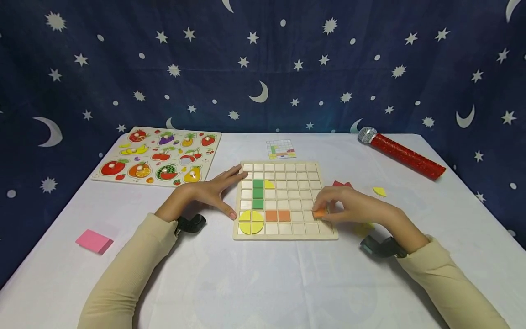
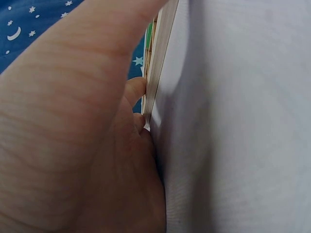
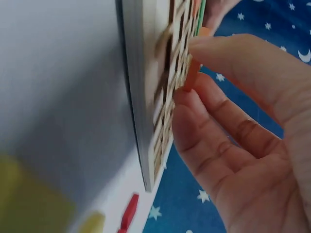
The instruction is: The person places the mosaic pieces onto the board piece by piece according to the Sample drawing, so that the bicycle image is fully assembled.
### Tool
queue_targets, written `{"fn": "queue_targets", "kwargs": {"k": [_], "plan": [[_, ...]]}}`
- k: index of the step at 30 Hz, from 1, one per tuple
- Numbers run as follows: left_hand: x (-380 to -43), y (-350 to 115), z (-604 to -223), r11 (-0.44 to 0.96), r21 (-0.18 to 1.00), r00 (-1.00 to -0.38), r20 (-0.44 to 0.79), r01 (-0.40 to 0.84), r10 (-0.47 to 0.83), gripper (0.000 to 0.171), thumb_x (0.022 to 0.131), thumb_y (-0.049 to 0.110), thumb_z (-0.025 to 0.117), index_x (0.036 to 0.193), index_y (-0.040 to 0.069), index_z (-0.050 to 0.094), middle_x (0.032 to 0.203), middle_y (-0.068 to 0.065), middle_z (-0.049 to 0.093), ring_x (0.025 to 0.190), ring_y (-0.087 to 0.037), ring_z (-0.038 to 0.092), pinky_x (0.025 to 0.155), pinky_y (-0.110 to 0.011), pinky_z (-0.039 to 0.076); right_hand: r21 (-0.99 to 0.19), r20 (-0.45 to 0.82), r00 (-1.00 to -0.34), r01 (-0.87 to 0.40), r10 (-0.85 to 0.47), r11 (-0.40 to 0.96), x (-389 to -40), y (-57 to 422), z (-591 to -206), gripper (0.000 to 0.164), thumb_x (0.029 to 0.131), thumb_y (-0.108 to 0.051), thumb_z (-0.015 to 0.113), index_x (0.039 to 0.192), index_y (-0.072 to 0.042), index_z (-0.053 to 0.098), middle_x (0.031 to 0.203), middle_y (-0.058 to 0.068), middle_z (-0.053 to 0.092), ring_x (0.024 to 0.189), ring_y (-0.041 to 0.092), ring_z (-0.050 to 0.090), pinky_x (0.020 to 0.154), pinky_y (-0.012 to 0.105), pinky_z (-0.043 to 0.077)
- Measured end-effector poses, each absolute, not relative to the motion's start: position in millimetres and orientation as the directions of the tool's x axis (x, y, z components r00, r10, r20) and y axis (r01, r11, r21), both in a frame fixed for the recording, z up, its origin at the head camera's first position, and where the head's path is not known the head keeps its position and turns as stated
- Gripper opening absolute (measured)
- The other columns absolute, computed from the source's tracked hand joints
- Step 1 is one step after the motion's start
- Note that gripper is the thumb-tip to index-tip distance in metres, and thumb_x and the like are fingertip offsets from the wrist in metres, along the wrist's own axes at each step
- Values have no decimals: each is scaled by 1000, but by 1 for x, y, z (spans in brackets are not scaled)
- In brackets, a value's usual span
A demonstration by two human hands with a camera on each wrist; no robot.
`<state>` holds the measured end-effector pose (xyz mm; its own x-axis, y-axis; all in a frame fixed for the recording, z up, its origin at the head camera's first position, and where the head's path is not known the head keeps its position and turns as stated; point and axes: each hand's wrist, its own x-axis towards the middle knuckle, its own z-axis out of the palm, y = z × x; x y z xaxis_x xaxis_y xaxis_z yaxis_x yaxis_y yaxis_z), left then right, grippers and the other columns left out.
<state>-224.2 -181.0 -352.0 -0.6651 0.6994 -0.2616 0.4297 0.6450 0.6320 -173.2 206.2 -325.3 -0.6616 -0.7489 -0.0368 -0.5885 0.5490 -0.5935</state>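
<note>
A wooden grid board (image 1: 283, 231) lies on the white table, holding a column of green squares (image 1: 258, 193), two orange squares (image 1: 278, 215), a yellow circle of quarter pieces (image 1: 251, 222) and a lone yellow quarter (image 1: 269, 184). Over the board's right side, my right hand (image 1: 349, 203) pinches another orange square (image 1: 319, 213) between thumb and fingers. In the right wrist view that orange tile (image 3: 193, 73) is close to the grid face. My left hand (image 1: 211, 192) rests at the board's left edge, fingers spread, with thumb and fingertips on the rim.
Behind the board lies a small pattern card (image 1: 281, 149). A fruit peg puzzle (image 1: 158, 155) sits back left, a red toy microphone (image 1: 402, 155) back right. Red pieces (image 1: 342, 184) and yellow quarters (image 1: 380, 191) lie right of the board. A pink folded paper (image 1: 94, 241) is at left.
</note>
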Motion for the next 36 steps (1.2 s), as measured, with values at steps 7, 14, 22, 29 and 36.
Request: {"fn": "queue_targets", "kwargs": {"k": [7,14,22,29,36], "plan": [[-227,-183,-350,650,625,-672,-259,432,694,126,66,54,86,159,18,9,163,-8,-15,149,-34,-12,114,-64,5,-575,-47,-640,-611,-767,545,-174,186,-328,22,86,-14,76,107,-16,72,101,-6,66,86,15,55,75,26,50],[-228,-178,-352,647,625,-656,-271,437,705,126,66,53,86,159,19,8,163,-7,-16,149,-32,-13,115,-63,3,-559,-27,-592,-659,-806,503,-174,176,-334,14,89,-15,72,102,-14,73,96,-6,63,86,14,54,76,24,49],[-227,-179,-351,644,631,-657,-269,433,705,126,66,53,86,159,18,8,163,-7,-17,149,-34,-12,114,-63,5,-558,2,-578,-678,-816,478,-174,174,-337,11,89,-12,70,100,-13,72,96,-5,61,84,13,53,75,25,48],[-226,-182,-351,645,633,-664,-264,428,700,125,66,53,86,159,18,9,163,-8,-16,149,-33,-12,114,-63,4,-505,23,-593,-701,-805,503,-171,166,-337,11,89,-14,72,99,-16,73,97,-8,63,90,14,53,82,30,47],[-225,-181,-353,632,642,-657,-254,434,710,126,66,54,86,159,18,9,163,-8,-16,149,-33,-12,114,-63,4,-496,-1,-611,-687,-791,531,-171,167,-337,9,88,-14,73,96,-17,73,96,-9,63,89,13,52,81,30,46]]}}
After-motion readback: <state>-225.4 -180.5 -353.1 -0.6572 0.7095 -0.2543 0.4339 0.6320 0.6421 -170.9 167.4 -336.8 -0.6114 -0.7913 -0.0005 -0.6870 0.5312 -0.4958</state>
